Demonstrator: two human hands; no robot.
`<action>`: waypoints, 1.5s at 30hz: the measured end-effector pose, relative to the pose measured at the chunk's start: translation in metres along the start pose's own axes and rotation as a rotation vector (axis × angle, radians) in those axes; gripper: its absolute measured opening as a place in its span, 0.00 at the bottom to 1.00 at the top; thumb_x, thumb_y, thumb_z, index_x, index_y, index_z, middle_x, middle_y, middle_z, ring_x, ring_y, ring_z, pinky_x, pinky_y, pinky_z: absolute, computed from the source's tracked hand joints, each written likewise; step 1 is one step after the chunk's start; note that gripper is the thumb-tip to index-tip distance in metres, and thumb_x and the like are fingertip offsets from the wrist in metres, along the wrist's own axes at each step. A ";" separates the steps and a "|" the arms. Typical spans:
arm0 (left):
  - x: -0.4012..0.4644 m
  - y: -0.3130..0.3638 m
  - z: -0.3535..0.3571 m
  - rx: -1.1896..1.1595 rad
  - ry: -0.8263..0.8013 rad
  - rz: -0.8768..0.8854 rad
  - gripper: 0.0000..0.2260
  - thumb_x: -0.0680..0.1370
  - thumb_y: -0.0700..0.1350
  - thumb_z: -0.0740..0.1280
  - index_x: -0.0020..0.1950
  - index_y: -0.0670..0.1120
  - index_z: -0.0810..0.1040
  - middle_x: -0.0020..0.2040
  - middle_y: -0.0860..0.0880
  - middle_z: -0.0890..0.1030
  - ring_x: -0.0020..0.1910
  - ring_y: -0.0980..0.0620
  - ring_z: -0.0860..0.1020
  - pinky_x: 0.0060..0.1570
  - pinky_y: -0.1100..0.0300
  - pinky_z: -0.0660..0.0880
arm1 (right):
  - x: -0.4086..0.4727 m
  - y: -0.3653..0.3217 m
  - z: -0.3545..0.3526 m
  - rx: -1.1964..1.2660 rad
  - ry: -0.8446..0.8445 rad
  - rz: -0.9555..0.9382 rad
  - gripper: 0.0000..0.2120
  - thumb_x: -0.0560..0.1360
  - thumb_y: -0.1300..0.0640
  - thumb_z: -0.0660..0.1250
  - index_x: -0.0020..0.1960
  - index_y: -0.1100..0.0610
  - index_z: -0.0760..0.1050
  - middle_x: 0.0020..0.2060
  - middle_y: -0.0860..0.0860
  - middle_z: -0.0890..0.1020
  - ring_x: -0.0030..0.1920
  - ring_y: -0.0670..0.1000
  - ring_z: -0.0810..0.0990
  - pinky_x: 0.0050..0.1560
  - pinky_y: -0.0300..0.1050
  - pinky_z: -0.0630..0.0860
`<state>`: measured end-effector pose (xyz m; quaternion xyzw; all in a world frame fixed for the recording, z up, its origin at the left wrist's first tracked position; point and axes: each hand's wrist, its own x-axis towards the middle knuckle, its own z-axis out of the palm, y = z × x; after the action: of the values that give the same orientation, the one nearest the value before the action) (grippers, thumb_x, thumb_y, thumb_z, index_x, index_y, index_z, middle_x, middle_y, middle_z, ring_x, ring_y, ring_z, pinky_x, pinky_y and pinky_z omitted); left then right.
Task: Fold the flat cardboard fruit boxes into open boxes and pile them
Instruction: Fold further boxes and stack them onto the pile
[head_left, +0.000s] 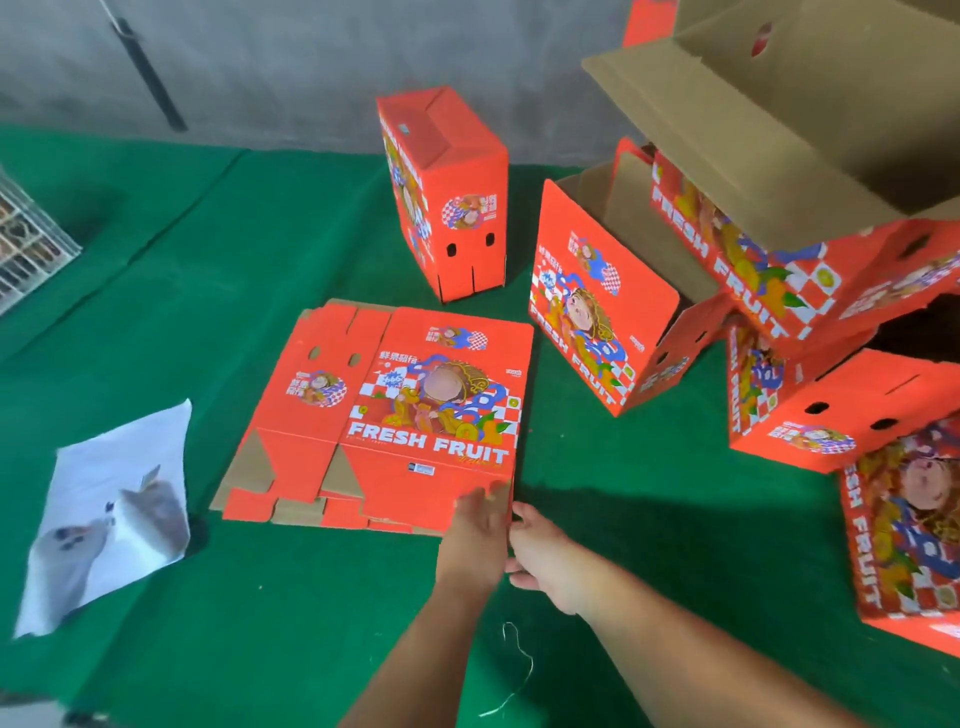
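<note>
A stack of flat red "FRESH FRUIT" cardboard boxes (395, 415) lies on the green cloth in the middle. My left hand (475, 535) rests on the near right corner flap of the top flat box, fingers on the cardboard. My right hand (540, 556) is beside it at the same corner, fingers curled against the stack's edge. A folded red box (447, 192) stands upright behind the stack. To the right, several folded open boxes (602, 291) lie tumbled in a pile.
Green cloth (208, 249) covers the floor. A white plastic bag (114, 514) lies at the left. A wire crate (26, 244) sits at the far left edge. A thin string (514, 670) lies near my arms. A grey wall stands behind.
</note>
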<state>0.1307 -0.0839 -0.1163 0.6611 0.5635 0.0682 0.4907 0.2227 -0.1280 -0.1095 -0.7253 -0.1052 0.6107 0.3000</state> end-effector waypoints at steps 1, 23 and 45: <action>0.000 -0.006 0.000 0.122 -0.010 0.041 0.21 0.86 0.47 0.56 0.79 0.51 0.65 0.73 0.44 0.76 0.66 0.42 0.78 0.63 0.53 0.74 | 0.003 0.002 0.002 0.038 -0.012 -0.005 0.22 0.83 0.49 0.59 0.76 0.38 0.61 0.52 0.45 0.84 0.53 0.50 0.84 0.53 0.45 0.82; 0.032 -0.060 -0.016 1.098 -0.254 0.292 0.31 0.86 0.44 0.51 0.84 0.47 0.37 0.81 0.41 0.29 0.79 0.31 0.33 0.81 0.42 0.46 | 0.007 0.002 0.005 0.448 -0.008 0.164 0.08 0.80 0.54 0.68 0.59 0.52 0.78 0.56 0.52 0.82 0.54 0.52 0.85 0.50 0.47 0.85; 0.038 -0.046 -0.054 1.056 0.048 0.593 0.28 0.81 0.41 0.70 0.76 0.49 0.59 0.78 0.41 0.67 0.74 0.41 0.73 0.51 0.51 0.84 | 0.009 -0.014 0.011 0.156 0.188 0.102 0.25 0.80 0.48 0.64 0.74 0.52 0.62 0.64 0.52 0.71 0.59 0.52 0.74 0.65 0.53 0.77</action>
<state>0.0784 -0.0273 -0.1393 0.9423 0.3240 -0.0720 0.0438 0.2172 -0.1085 -0.1101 -0.7583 0.0082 0.5605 0.3327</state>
